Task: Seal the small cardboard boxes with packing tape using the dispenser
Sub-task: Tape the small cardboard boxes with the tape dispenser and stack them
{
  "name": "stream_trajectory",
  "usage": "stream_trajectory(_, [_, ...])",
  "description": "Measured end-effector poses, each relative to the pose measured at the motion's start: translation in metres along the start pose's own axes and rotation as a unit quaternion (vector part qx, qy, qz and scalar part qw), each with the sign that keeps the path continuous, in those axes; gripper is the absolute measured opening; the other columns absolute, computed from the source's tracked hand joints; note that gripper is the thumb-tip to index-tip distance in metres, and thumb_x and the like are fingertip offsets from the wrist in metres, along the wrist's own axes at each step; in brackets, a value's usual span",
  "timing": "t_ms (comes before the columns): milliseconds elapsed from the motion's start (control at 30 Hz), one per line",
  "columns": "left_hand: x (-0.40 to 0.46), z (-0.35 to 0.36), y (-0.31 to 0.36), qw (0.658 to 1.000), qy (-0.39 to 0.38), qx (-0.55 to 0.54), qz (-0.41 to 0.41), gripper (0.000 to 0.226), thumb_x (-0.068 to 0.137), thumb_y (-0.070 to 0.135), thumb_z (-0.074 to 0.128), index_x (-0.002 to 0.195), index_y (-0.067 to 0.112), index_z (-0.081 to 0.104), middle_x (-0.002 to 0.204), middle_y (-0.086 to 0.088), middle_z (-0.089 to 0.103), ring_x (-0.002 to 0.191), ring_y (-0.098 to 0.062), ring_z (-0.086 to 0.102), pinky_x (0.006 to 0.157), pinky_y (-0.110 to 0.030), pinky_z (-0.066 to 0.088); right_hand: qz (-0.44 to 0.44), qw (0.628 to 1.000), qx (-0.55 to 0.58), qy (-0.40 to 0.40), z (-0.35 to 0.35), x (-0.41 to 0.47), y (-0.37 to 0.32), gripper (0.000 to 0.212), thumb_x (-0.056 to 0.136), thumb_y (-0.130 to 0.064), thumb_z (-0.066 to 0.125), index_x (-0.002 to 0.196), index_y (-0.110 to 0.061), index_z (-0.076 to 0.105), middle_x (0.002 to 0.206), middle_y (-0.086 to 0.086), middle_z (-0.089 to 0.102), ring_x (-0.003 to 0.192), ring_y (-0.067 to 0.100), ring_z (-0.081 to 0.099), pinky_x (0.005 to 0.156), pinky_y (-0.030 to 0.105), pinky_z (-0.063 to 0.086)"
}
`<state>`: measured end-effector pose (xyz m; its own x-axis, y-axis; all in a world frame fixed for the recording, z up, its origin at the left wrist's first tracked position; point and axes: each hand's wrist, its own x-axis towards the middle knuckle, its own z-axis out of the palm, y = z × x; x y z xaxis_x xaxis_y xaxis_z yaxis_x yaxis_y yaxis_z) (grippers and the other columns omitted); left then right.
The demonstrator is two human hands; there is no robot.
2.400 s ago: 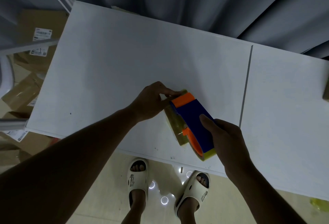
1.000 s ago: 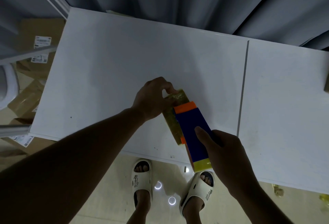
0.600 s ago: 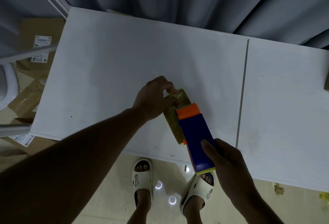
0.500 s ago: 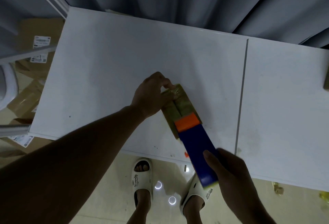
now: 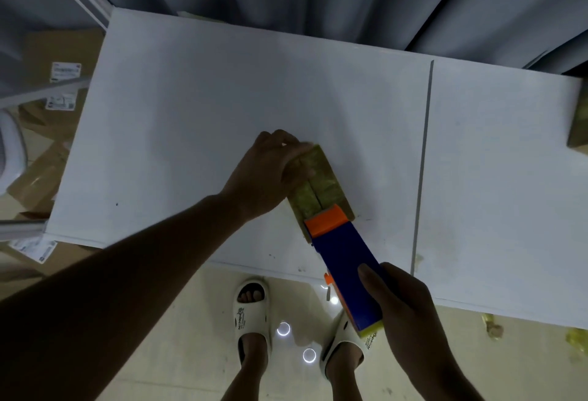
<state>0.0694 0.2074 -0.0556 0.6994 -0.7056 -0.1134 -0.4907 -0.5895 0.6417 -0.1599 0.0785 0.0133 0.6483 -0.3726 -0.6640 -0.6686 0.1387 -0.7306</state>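
Observation:
A small brown cardboard box (image 5: 321, 187) lies near the front edge of the white table (image 5: 197, 120), its two top flaps meeting along a centre seam with shiny tape over them. My left hand (image 5: 267, 174) grips the box's far left end, fingers curled over its edge. A blue tape dispenser (image 5: 345, 270) with an orange front sits at the box's near end and reaches past the table edge. My right hand (image 5: 401, 308) grips the dispenser's rear, thumb on top.
Another cardboard box (image 5: 579, 127) pokes in at the right edge of the table. Flattened cartons with labels (image 5: 54, 88) lie on the floor to the left. Grey curtains hang behind the table. My feet in white slippers (image 5: 251, 314) stand below the front edge.
My right hand has drawn the dispenser along the box's top toward me, from the far end to the near end and past the table edge. My left hand stayed on the box.

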Motion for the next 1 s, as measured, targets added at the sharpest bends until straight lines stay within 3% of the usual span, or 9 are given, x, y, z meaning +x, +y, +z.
stream_trajectory(167, [-0.012,0.010,-0.002,0.998,-0.042,-0.039,-0.011,0.053,0.091,0.038,0.069,0.140,0.032,0.051,0.149,0.002,0.039,0.133,-0.019,0.031,0.092,-0.022,0.033,-0.008,1.000,-0.025,-0.002,0.005,0.001,-0.005,0.039,0.080,-0.047,0.054,0.075,-0.008,0.059,0.064,0.003,0.067,0.054,0.015,0.061,0.052,0.026,0.048])
stream_trajectory(367, [-0.010,0.019,-0.006,0.994,-0.026,-0.101,-0.039,0.052,0.085,0.029,0.077,0.132,0.032,0.056,0.140,0.006,0.041,0.125,-0.018,0.042,0.089,-0.012,0.035,-0.038,0.997,-0.044,0.047,0.004,-0.012,-0.003,0.036,0.078,-0.048,0.055,0.070,-0.013,0.058,0.063,0.004,0.067,0.052,0.018,0.060,0.050,0.028,0.049])
stream_trajectory(500, [-0.014,0.020,-0.004,0.994,-0.015,-0.102,-0.041,0.052,0.085,0.028,0.077,0.133,0.030,0.056,0.141,0.006,0.042,0.125,-0.018,0.042,0.091,-0.015,0.038,-0.059,0.993,0.058,0.080,-0.005,-0.025,-0.012,0.037,0.074,-0.053,0.070,0.070,-0.017,0.066,0.065,0.013,0.067,0.054,0.029,0.062,0.052,0.039,0.053])
stream_trajectory(600, [-0.017,0.017,0.000,0.997,-0.016,-0.066,-0.037,0.053,0.087,0.032,0.074,0.137,0.027,0.056,0.147,0.002,0.039,0.130,-0.018,0.034,0.099,-0.030,0.044,0.008,0.969,0.238,0.059,-0.020,-0.025,-0.018,0.020,0.074,-0.030,0.063,0.071,-0.018,0.078,0.073,0.009,0.073,0.061,0.021,0.069,0.051,0.027,0.057])
stream_trajectory(700, [-0.018,0.010,0.010,1.000,-0.003,-0.009,-0.014,0.045,0.091,0.038,0.065,0.133,0.024,0.062,0.153,-0.004,0.037,0.138,-0.025,0.024,0.108,-0.037,0.034,0.039,0.936,0.346,0.045,-0.031,-0.020,-0.027,0.028,0.074,-0.027,0.053,0.071,-0.017,0.080,0.068,0.008,0.070,0.054,0.016,0.066,0.050,0.023,0.054])
stream_trajectory(767, [-0.017,0.002,0.020,0.999,0.035,-0.002,0.023,0.030,0.096,0.036,0.060,0.118,0.019,0.071,0.144,-0.005,0.048,0.134,-0.023,0.033,0.106,-0.031,0.033,0.040,0.928,0.367,0.046,-0.033,-0.016,-0.030,0.029,0.074,-0.029,0.054,0.070,-0.018,0.080,0.064,0.006,0.066,0.052,0.015,0.063,0.050,0.023,0.052])
stream_trajectory(833, [-0.015,-0.007,0.031,0.996,0.051,-0.050,0.048,0.023,0.101,0.028,0.057,0.103,0.011,0.072,0.116,-0.007,0.066,0.110,-0.018,0.054,0.091,-0.021,0.040,0.043,0.929,0.365,0.046,-0.031,-0.013,-0.030,0.027,0.073,-0.030,0.055,0.070,-0.017,0.079,0.066,0.007,0.065,0.054,0.015,0.062,0.050,0.023,0.052])
stream_trajectory(933, [-0.003,-0.024,0.050,0.955,-0.090,-0.261,-0.109,0.059,0.098,0.057,0.043,0.097,0.004,0.070,0.087,-0.016,0.071,0.074,-0.021,0.066,0.060,-0.024,0.047,0.041,0.940,0.338,0.039,-0.028,-0.009,-0.029,0.025,0.071,-0.030,0.059,0.077,-0.015,0.078,0.073,0.008,0.070,0.058,0.016,0.066,0.048,0.023,0.053])
stream_trajectory(1000, [0.005,-0.033,0.051,0.907,-0.211,-0.305,-0.200,0.065,0.089,0.072,0.046,0.097,0.013,0.072,0.086,-0.004,0.075,0.070,-0.013,0.067,0.059,-0.025,0.047,0.029,0.954,0.298,0.025,-0.026,-0.006,-0.029,0.026,0.072,-0.030,0.059,0.084,-0.018,0.079,0.084,0.009,0.074,0.067,0.017,0.070,0.052,0.024,0.055])
